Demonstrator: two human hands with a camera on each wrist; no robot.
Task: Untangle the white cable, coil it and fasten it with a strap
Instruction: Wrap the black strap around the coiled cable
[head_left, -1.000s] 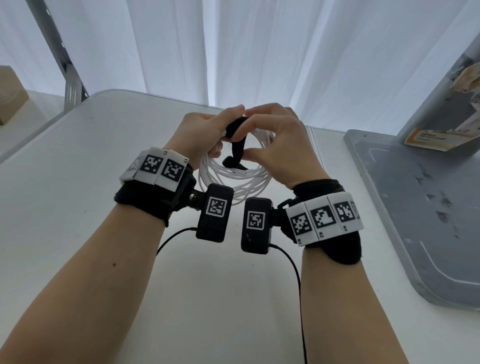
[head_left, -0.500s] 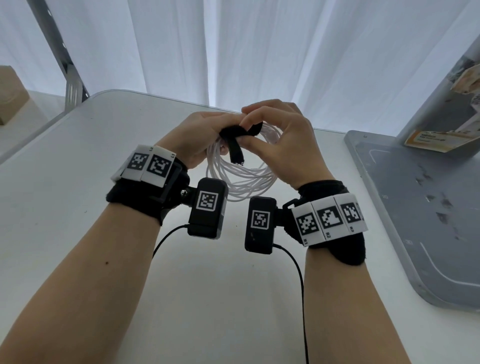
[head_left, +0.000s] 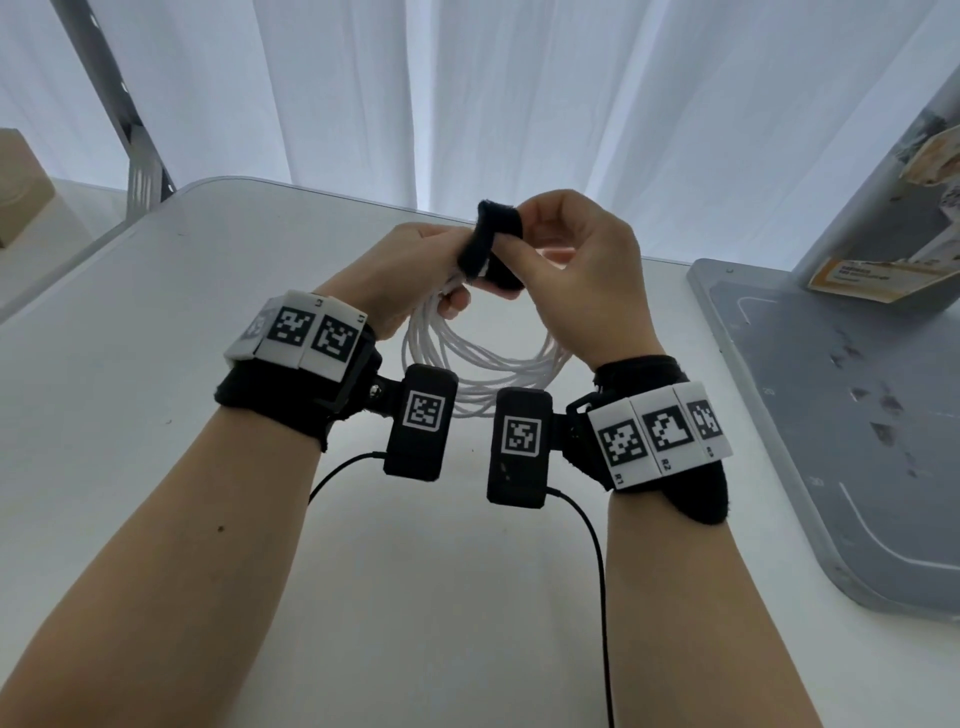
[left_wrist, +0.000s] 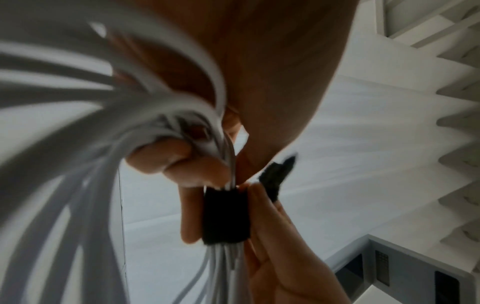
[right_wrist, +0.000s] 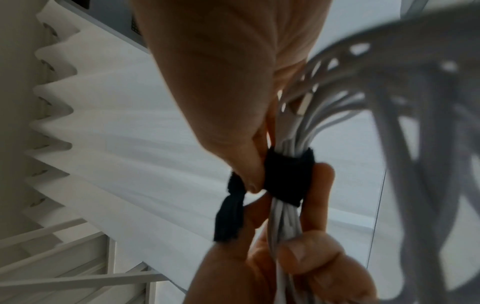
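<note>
I hold a coil of white cable (head_left: 483, 369) in the air above the white table (head_left: 156, 389). My left hand (head_left: 447, 280) grips the bunched strands at the top of the coil, seen close up as the white cable (left_wrist: 103, 164) in the left wrist view. A black strap (head_left: 488, 244) wraps round the bundle there. My right hand (head_left: 514, 254) pinches the strap between thumb and fingers. The wrist views show the strap (left_wrist: 224, 216) (right_wrist: 288, 176) closed round the strands, its loose tail sticking out sideways. The rest of the coil hangs down between my wrists.
A grey metal base plate (head_left: 831, 415) with an upright post (head_left: 883, 182) stands on the table at the right. White curtains hang behind. A cardboard box (head_left: 21, 192) and a metal frame (head_left: 130, 130) are at the far left. Black wrist-camera leads (head_left: 597, 571) trail below my arms.
The strap's end, which hung down over the coil, is now brought up and round the bundle by my right hand. Both hands have risen slightly.
</note>
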